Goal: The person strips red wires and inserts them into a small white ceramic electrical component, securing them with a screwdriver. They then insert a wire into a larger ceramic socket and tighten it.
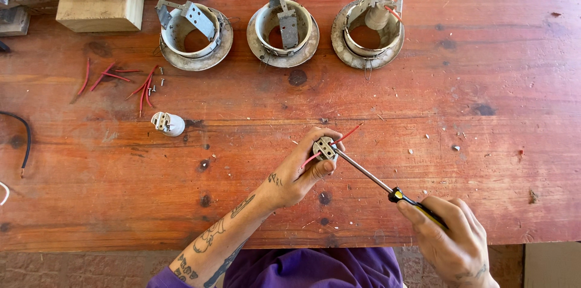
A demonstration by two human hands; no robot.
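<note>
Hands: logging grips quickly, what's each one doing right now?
Left hand: closed on a small lamp socket with red wires.
Right hand: closed on a screwdriver.

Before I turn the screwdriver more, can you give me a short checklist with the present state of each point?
1. Socket held firmly in the left hand: ok, the fingers wrap around it.
2. Screwdriver gripped by the right hand: ok, the hand is on the handle.
3. Tip seated in a screw on the socket: cannot tell, too small to see.
4. Red wires clear of the tip: ok, they stick out to the sides of the socket.
5. Spare screws within sight: ok, beside the cut wire pieces.
6. Second socket lying apart on the table: ok.
</note>
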